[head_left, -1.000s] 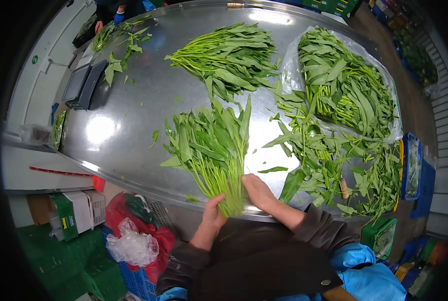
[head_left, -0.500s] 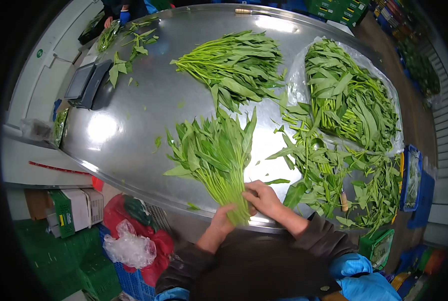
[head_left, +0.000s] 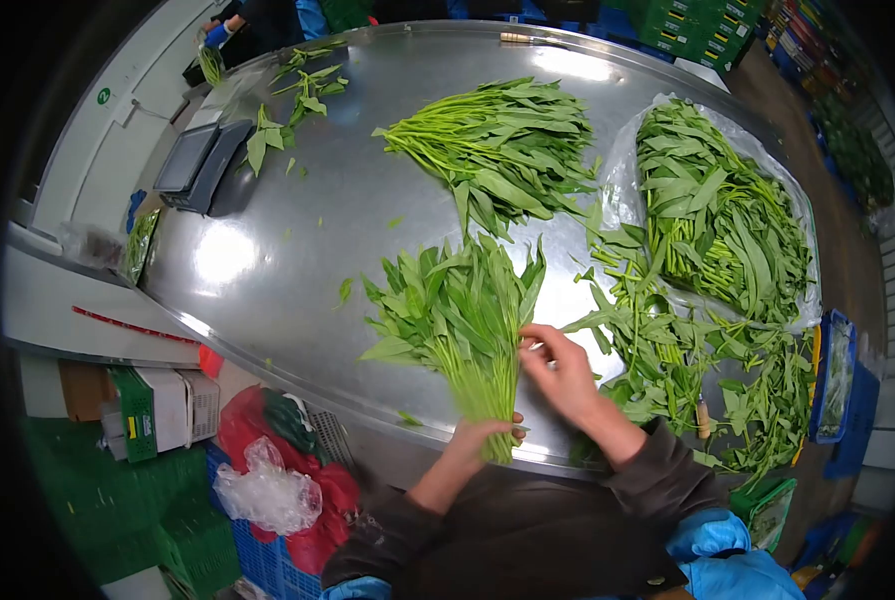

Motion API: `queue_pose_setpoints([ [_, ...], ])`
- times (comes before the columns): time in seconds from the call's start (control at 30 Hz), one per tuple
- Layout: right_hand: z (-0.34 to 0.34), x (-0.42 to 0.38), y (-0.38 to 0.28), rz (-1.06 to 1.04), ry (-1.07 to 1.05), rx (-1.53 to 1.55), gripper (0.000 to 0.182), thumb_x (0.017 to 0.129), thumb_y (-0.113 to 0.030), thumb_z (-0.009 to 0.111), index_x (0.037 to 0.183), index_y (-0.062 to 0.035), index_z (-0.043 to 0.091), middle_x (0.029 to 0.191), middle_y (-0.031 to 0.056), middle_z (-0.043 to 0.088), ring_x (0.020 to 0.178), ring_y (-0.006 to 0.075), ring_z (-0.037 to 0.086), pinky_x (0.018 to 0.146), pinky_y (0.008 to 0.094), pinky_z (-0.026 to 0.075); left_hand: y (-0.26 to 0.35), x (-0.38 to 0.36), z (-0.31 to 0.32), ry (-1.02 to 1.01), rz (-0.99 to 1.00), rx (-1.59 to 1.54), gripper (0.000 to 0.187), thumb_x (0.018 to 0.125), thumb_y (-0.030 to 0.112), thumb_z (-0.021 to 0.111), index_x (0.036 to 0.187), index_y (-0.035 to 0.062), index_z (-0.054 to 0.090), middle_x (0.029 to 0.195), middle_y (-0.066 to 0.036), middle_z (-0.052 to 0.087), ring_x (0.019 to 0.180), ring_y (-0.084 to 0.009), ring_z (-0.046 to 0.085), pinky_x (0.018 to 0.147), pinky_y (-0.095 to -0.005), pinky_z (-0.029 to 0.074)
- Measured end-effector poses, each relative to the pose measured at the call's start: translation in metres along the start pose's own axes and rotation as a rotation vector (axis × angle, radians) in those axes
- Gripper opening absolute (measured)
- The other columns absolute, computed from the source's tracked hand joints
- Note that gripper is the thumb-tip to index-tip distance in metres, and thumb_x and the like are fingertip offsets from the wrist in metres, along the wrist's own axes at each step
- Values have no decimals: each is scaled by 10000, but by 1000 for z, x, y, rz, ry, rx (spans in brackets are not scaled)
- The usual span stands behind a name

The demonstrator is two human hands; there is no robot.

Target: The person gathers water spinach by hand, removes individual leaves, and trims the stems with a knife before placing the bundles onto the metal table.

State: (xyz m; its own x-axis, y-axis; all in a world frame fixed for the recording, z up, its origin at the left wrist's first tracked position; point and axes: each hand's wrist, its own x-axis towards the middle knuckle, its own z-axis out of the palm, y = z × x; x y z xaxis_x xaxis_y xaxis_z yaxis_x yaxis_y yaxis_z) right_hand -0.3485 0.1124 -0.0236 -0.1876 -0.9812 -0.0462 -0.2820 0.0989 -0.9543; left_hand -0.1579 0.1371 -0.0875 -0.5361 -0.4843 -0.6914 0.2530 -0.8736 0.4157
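Note:
A bunch of water spinach [head_left: 477,330] stands tilted over the near edge of the metal table, leaves pointing away from me. My left hand [head_left: 474,442] is wrapped around its lower stems, fingertips showing on the right side. At the bunch's right edge, my right hand [head_left: 564,378] has its fingers bent in a pinch against the outer stems; what lies between them is too small to make out. Beyond lies a larger pile of water spinach [head_left: 497,150], stems to the left. Loose stems and leaves [head_left: 657,350] are spread to the right of my hands.
Right, a clear plastic bag [head_left: 622,185] holds more greens. A wooden-handled tool [head_left: 704,420] lies among loose leaves; another wooden handle [head_left: 519,38] is at the far edge. A scale [head_left: 199,165] stands left. Another person's gloved hand [head_left: 215,36] is far left.
My right hand has moved up from the lower stems to the bunch's right edge. My left hand still grips the stems. The whole view has shifted slightly.

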Motion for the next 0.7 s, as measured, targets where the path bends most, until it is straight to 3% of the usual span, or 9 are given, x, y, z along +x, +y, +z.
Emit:
queue_pose_setpoints([
  [0.1, 31, 4, -38, -150, -128, -84, 301, 825, -120, 661, 1105, -59, 568, 927, 81, 630, 729, 169, 631, 643, 281, 501, -2, 3, 10, 34, 80, -23, 454, 751, -37, 627, 1189, -23, 507, 991, -154, 633, 842, -262, 649, 750, -387, 548],
  [0.17, 50, 7, -50, -279, -263, -494, 349, 797, -201, 681, 1082, -66, 531, 941, 109, 627, 756, 260, 646, 640, 344, 508, -6, 5, 10, 82, 148, -49, 459, 753, -33, 630, 1195, -20, 506, 994, -148, 634, 847, -256, 652, 754, -381, 549],
  [0.2, 58, 8, -42, -279, -258, -501, 379, 780, -243, 677, 1076, -78, 506, 916, 109, 618, 756, 305, 634, 634, 388, 500, -10, 9, 5, 96, 152, -69, 475, 757, -25, 636, 1210, -17, 493, 1028, -140, 625, 885, -247, 646, 770, -374, 546],
  [0.33, 60, 8, -9, -145, -238, -415, 337, 789, -199, 656, 1066, -73, 510, 891, 97, 603, 733, 297, 629, 623, 390, 498, 0, 1, 7, 30, 50, 10, 524, 743, -17, 665, 1225, -8, 458, 1106, -100, 578, 945, -220, 621, 781, -337, 530],
  [0.4, 56, 7, -3, 67, -250, -358, 319, 785, -160, 641, 1063, -80, 509, 877, 96, 599, 724, 296, 627, 624, 388, 501, -1, 3, 4, 8, 10, 17, 525, 759, 4, 667, 1241, -4, 458, 1147, -102, 567, 1004, -216, 601, 812, -338, 523],
  [0.47, 59, 7, -8, -22, -230, -353, 319, 777, -150, 644, 1060, -87, 512, 896, 94, 593, 725, 302, 621, 619, 392, 500, -3, 5, 4, -14, -27, 30, 526, 776, 26, 668, 1257, -1, 458, 1187, -103, 556, 1063, -212, 580, 843, -338, 516],
  [0.53, 61, 9, -19, -107, -211, -342, 321, 769, -140, 648, 1057, -95, 514, 916, 92, 586, 726, 308, 616, 615, 397, 499, -11, 6, 11, 128, 204, 65, 496, 773, 31, 670, 1233, -3, 486, 1166, -96, 566, 1042, -197, 586, 829, -326, 511],
  [0.6, 67, 14, -36, -284, -245, -465, 319, 749, -138, 665, 1037, -111, 530, 954, 95, 554, 737, 319, 606, 610, 404, 491, -10, 9, 13, 131, 197, 63, 532, 764, 27, 676, 1252, -9, 466, 1185, -89, 552, 1071, -189, 557, 845, -313, 495],
  [0.7, 70, 23, -26, -244, -238, -557, 312, 737, -154, 680, 1015, -119, 543, 973, 102, 524, 754, 337, 596, 616, 412, 487, -11, 8, 14, 163, 223, 75, 466, 762, 18, 671, 1195, -23, 503, 1104, -100, 592, 992, -192, 590, 795, -301, 499],
])
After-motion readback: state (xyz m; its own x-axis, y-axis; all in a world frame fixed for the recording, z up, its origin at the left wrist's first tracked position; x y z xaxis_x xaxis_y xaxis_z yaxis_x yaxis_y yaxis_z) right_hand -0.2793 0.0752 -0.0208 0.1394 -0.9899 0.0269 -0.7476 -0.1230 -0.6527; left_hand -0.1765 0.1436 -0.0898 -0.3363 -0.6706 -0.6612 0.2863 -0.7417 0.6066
